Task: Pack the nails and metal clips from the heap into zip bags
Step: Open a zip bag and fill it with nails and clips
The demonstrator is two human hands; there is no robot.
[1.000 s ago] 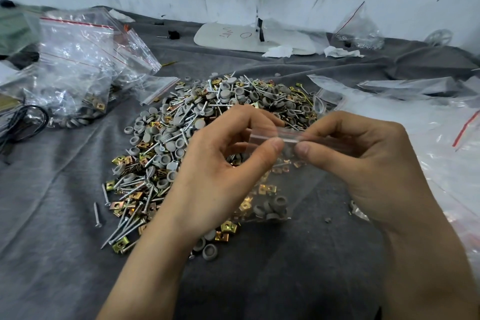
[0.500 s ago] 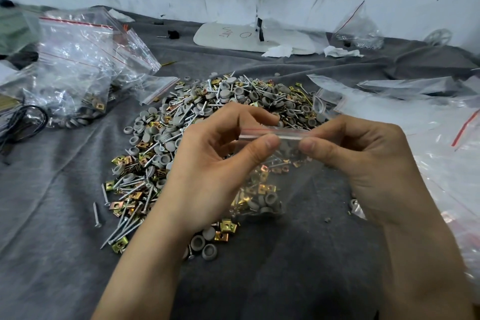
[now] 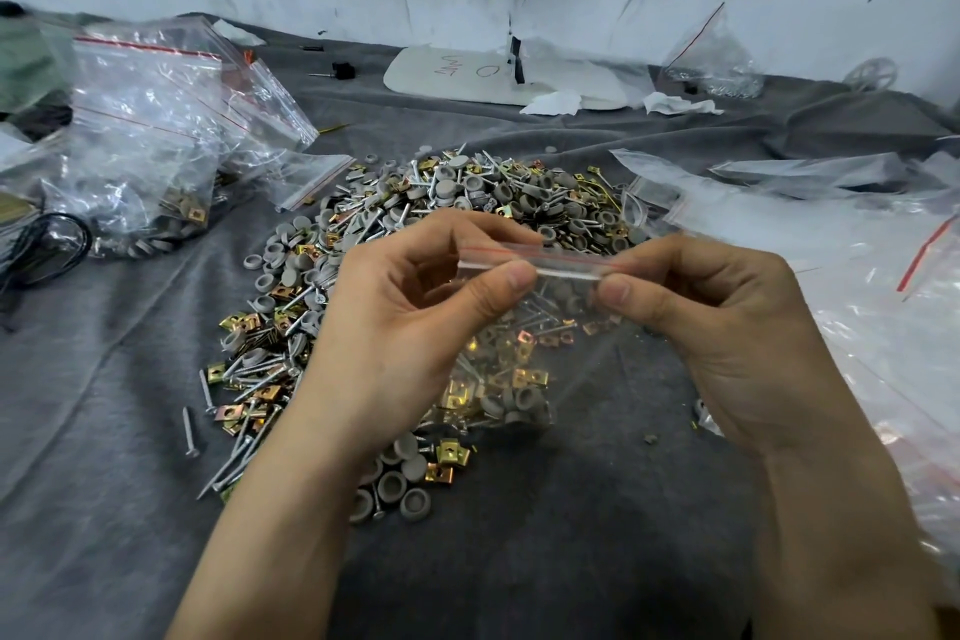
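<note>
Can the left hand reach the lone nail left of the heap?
Likely not yet: the left hand pinches the zip bag at its seal. Once freed, the way looks open: the lone nail lies uncovered on the cloth.

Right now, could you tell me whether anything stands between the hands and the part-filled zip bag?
Nothing visible does: the left hand and the right hand both pinch the zip bag by its red-lined top strip, one at each end.
</note>
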